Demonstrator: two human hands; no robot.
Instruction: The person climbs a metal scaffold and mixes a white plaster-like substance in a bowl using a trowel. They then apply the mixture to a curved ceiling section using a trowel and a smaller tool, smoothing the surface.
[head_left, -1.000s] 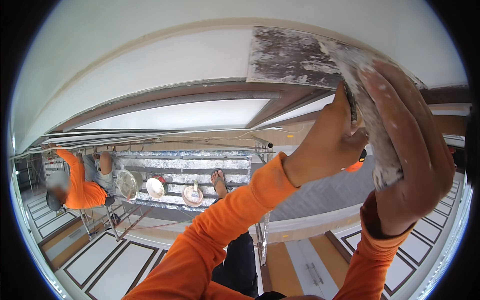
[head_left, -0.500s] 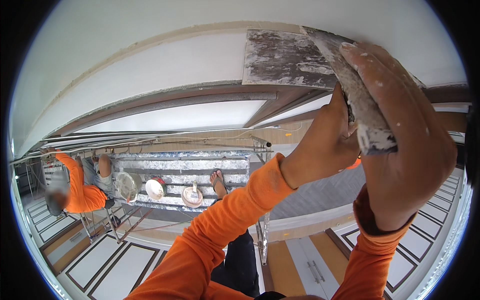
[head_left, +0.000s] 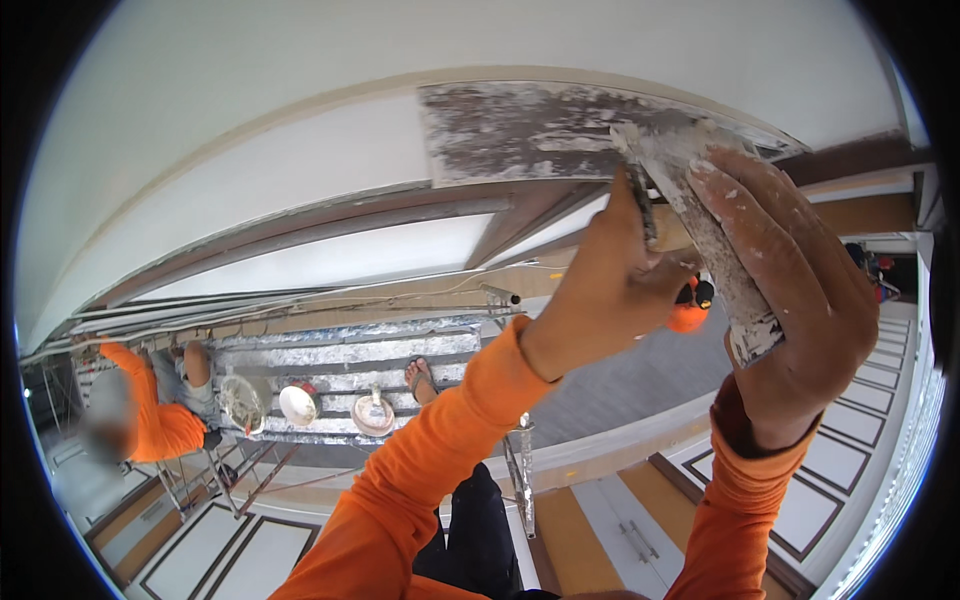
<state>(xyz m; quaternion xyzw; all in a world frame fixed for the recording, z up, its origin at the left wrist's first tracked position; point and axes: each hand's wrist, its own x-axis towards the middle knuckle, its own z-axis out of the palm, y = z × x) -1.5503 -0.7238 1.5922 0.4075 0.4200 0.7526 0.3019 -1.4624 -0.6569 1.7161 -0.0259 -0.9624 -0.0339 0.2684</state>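
A wide rectangular plastering trowel (head_left: 500, 130), smeared with white plaster, lies up along the white wall just above a brown ledge. My left hand (head_left: 610, 280) is closed beneath its right part, with a dark grip between the fingers. My right hand (head_left: 790, 260) is wrapped round a plaster-crusted scraper (head_left: 715, 235), whose long flat blade slants from the trowel's face down toward my palm. The scraper's upper end touches or overlaps the trowel. White plaster specks my right fingers. The scraper's handle is hidden by my right hand.
Below, a plaster-stained scaffold platform (head_left: 340, 352) holds a large bucket (head_left: 245, 402), a white bucket (head_left: 298, 405) and a round tub (head_left: 373, 415). My sandalled foot (head_left: 420, 378) stands on it. Another person (head_left: 160, 420) in orange is at the far left; someone else (head_left: 687, 316) is below.
Both hands, the trowel and the scraper have shifted left in view. More of the trowel's plate shows, and the scraper's upper end now lies lower, over its face. The view has turned slightly.
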